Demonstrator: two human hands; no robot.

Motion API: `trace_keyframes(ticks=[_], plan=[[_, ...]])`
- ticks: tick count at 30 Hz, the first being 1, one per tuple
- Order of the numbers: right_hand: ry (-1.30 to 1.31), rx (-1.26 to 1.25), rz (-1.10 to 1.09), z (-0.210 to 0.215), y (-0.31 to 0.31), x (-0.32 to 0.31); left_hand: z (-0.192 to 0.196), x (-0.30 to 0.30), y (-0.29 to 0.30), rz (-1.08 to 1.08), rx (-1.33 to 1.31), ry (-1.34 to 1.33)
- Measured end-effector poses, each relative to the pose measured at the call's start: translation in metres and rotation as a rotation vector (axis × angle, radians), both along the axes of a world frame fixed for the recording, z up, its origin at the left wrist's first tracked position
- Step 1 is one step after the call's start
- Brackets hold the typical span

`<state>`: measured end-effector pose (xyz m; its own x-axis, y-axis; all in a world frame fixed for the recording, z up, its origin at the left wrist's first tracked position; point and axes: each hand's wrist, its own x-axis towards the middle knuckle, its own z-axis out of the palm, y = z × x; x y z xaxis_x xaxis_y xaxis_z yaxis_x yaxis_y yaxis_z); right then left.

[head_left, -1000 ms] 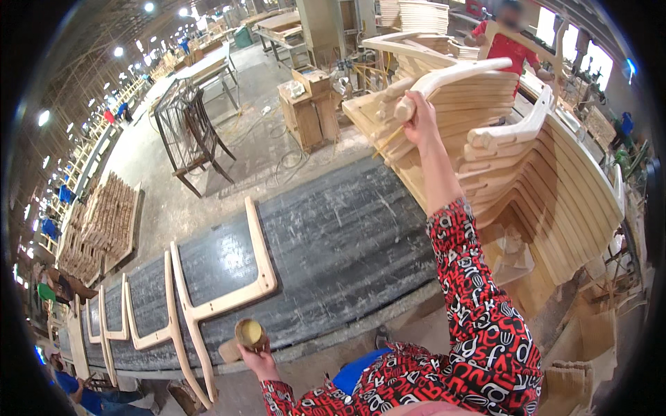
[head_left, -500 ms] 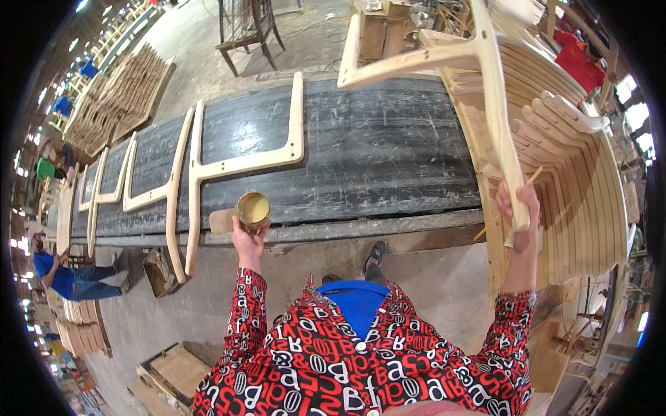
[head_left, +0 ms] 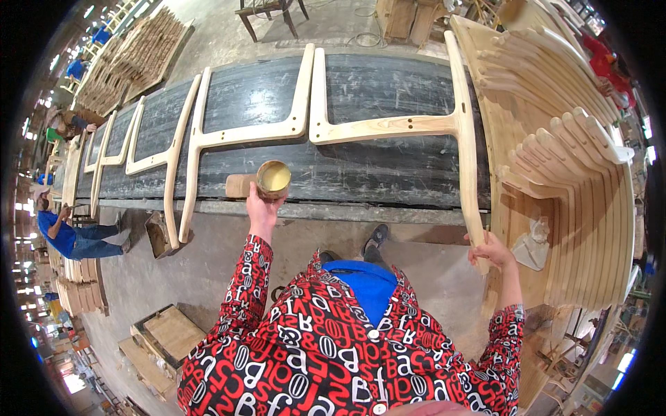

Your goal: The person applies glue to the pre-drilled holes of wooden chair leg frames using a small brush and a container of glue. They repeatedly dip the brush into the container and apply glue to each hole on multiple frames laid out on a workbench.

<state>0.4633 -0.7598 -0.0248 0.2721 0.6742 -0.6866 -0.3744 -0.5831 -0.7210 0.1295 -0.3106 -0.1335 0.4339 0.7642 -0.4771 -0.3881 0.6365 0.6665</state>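
My left hand [head_left: 262, 209] grips a small round can [head_left: 274, 177] with a pale yellow content, held over the near part of the dark table. Beside the can is a brown block-like piece [head_left: 239, 186]; whether the hand also holds it, I cannot tell. My right hand [head_left: 491, 252] is closed round the near end of a pale wooden chair side frame [head_left: 470, 166]. That frame now lies across the table, its left corner close against a neighbouring chair side frame [head_left: 253, 133]. A thin stick seen in the right hand earlier is mostly hidden.
Several similar frames [head_left: 152, 163] lie along the dark table [head_left: 374, 170] to the left. Stacked bent wooden parts [head_left: 586, 208] stand at the right, with a crumpled clear plastic bag [head_left: 533, 244] beside them. A wooden box [head_left: 170, 333] sits on the floor; a person in blue [head_left: 61, 232] stands far left.
The frame in my right hand has come down from above the table and moved nearer, onto the tabletop beside the other frames. My left hand still holds the can.
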Motion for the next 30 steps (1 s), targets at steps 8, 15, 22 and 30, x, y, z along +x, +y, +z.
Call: trace_keyframes(ticks=[8, 15, 22, 30], plan=[[-0.507, 0.018, -0.094, -0.038, 0.001, 0.088, 0.013, 0.077, -0.012, 0.032, 0.026, 0.059], [-0.794, 0.282, -0.012, 0.025, 0.154, 0.098, 0.003, 0.103, -0.032, 0.065, 0.056, 0.152], [-0.445, 0.605, 0.1, 0.013, 0.3, 0.01, -0.006, 0.121, -0.03, 0.052, 0.085, 0.177], [-0.674, 0.493, 0.111, -0.037, 0.373, -0.033, -0.002, 0.117, 0.001, -0.007, 0.119, 0.195]])
